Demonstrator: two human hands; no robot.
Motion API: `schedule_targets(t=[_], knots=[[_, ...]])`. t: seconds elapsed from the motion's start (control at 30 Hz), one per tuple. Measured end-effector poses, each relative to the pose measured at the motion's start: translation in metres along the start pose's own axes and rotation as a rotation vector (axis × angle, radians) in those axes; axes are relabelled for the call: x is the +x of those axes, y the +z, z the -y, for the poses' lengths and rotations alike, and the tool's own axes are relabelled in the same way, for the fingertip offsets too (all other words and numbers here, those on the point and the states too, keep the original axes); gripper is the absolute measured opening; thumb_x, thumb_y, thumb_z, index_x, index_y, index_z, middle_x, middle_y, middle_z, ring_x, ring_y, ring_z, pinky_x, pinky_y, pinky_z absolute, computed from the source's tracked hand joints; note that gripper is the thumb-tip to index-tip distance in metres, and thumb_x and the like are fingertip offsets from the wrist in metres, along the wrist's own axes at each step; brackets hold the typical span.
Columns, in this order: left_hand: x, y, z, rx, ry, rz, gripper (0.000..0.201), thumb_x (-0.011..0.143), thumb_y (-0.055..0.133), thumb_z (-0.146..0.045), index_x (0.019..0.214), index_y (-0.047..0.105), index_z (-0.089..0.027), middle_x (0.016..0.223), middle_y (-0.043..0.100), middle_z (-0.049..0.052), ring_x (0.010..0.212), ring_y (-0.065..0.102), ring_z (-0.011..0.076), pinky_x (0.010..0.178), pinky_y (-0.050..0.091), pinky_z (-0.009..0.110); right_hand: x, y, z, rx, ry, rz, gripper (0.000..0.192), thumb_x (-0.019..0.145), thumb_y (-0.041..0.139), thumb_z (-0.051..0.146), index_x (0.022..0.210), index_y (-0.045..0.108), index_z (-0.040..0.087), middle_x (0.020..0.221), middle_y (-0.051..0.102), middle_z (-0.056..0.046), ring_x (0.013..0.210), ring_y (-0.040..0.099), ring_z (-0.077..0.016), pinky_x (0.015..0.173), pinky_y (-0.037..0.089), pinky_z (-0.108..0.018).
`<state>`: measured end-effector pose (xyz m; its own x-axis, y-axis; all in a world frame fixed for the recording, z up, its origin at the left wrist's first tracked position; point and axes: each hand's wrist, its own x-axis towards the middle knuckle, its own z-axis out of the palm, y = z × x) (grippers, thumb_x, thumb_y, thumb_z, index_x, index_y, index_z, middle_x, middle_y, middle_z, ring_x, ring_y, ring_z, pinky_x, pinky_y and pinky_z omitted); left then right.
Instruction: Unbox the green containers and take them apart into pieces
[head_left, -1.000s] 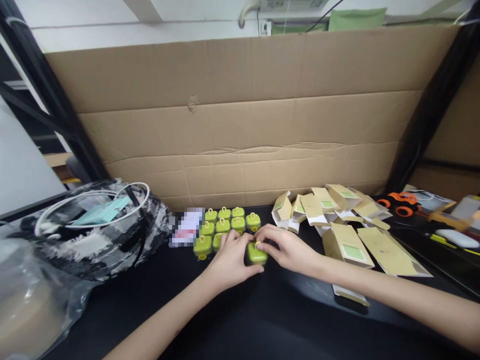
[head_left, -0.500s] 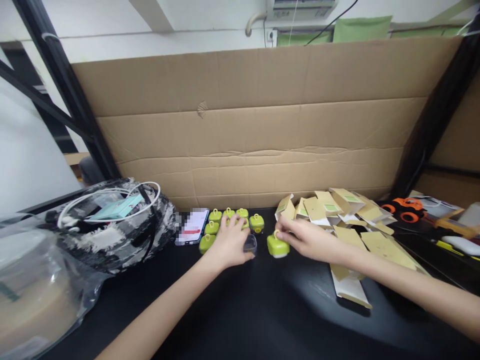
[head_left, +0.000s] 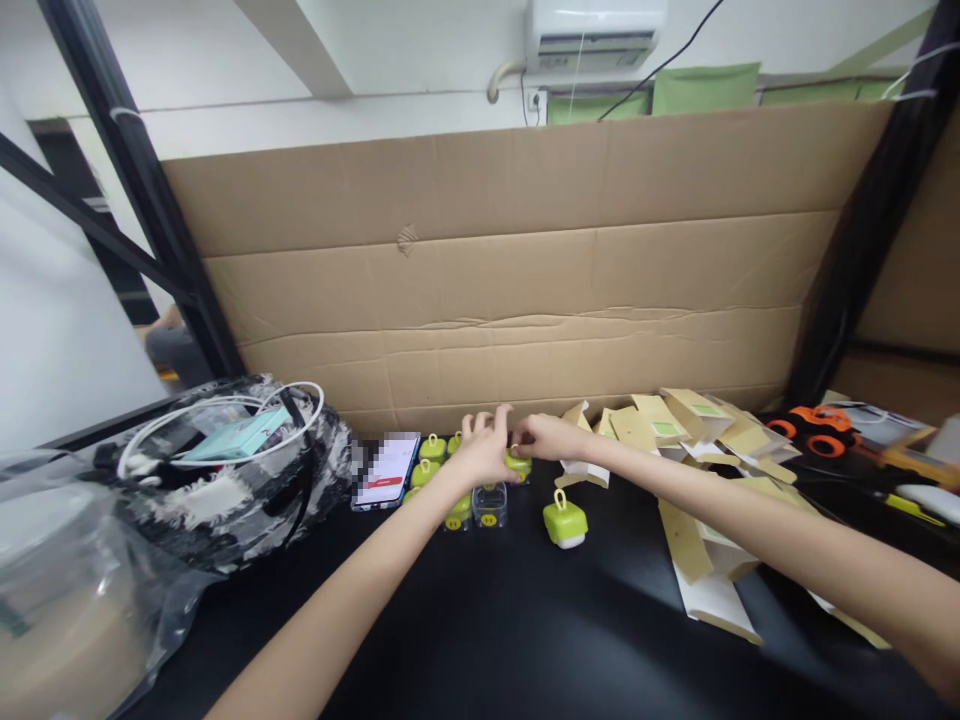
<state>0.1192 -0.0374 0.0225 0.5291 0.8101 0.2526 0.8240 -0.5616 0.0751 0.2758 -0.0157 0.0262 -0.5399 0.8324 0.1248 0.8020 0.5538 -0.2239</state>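
Observation:
Several small green cases with yellow loops [head_left: 432, 449] stand in rows on the black table near the cardboard wall. My left hand [head_left: 484, 450] rests over the rows with its fingers spread. My right hand [head_left: 541, 437] pinches one green case [head_left: 517, 463] at the right end of the rows. A clear empty case shell [head_left: 489, 504] stands just in front of the rows. One loose green case [head_left: 565, 521] with a white underside lies alone to the right of the shell.
A phone [head_left: 386, 468] lies left of the rows. A black-and-white bag [head_left: 225, 480] with a white cable and a clear plastic bag [head_left: 67, 590] fill the left side. Brown paper sleeves [head_left: 705, 480] are heaped at the right, with an orange toy truck [head_left: 814, 425] beyond.
My right hand set the green case down on the table and moved back to the rows. My left hand let go of the clear shell and reached farther back. The view tilted up.

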Motion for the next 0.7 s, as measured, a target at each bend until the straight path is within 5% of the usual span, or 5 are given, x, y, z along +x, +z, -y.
schedule_targets(t=[0.13, 0.27, 0.37, 0.53, 0.7], knots=[[0.030, 0.011, 0.009, -0.029, -0.005, 0.150, 0.128, 0.049, 0.076, -0.039, 0.140, -0.008, -0.006, 0.099, 0.069, 0.015, 0.121, 0.042, 0.0390, 0.101, 0.013, 0.057, 0.001, 0.012, -0.003, -0.025, 0.022, 0.010, 0.023, 0.090, 0.054, 0.030, 0.107, 0.057, 0.015, 0.105, 0.060, -0.006, 0.086, 0.061, -0.0176, 0.074, 0.052, -0.037], [0.037, 0.015, 0.013, -0.044, 0.001, 0.224, 0.138, 0.047, 0.077, -0.040, 0.138, -0.020, -0.002, 0.115, 0.062, 0.022, 0.127, 0.034, 0.0406, 0.102, 0.007, 0.059, -0.008, 0.010, 0.000, -0.035, 0.062, -0.094, 0.023, 0.091, 0.053, 0.031, 0.107, 0.057, 0.015, 0.105, 0.060, -0.006, 0.088, 0.061, -0.0181, 0.077, 0.051, -0.038], [0.036, 0.013, 0.011, -0.055, 0.002, 0.241, 0.141, 0.045, 0.078, -0.038, 0.138, -0.021, -0.003, 0.122, 0.058, 0.024, 0.128, 0.032, 0.0418, 0.102, 0.003, 0.060, -0.016, -0.003, 0.001, -0.029, 0.099, -0.189, 0.023, 0.091, 0.052, 0.032, 0.104, 0.058, 0.014, 0.101, 0.061, -0.005, 0.088, 0.060, -0.0180, 0.078, 0.050, -0.039], [0.028, 0.007, 0.008, -0.103, 0.002, 0.262, 0.130, 0.053, 0.075, -0.037, 0.140, -0.016, -0.006, 0.090, 0.073, 0.007, 0.124, 0.038, 0.0355, 0.104, 0.000, 0.058, -0.050, -0.032, -0.008, 0.001, 0.137, -0.218, 0.019, 0.090, 0.049, 0.030, 0.091, 0.062, 0.016, 0.084, 0.067, -0.005, 0.075, 0.062, -0.0175, 0.067, 0.046, -0.030], [0.022, -0.001, 0.009, -0.123, -0.007, 0.259, 0.119, 0.054, 0.077, -0.041, 0.143, 0.002, -0.018, 0.119, 0.063, 0.010, 0.126, 0.035, 0.0346, 0.105, 0.009, 0.056, -0.092, -0.033, -0.019, 0.016, 0.134, -0.070, 0.016, 0.083, 0.053, 0.026, 0.078, 0.065, 0.017, 0.072, 0.068, -0.004, 0.064, 0.062, -0.0185, 0.056, 0.041, -0.026]])
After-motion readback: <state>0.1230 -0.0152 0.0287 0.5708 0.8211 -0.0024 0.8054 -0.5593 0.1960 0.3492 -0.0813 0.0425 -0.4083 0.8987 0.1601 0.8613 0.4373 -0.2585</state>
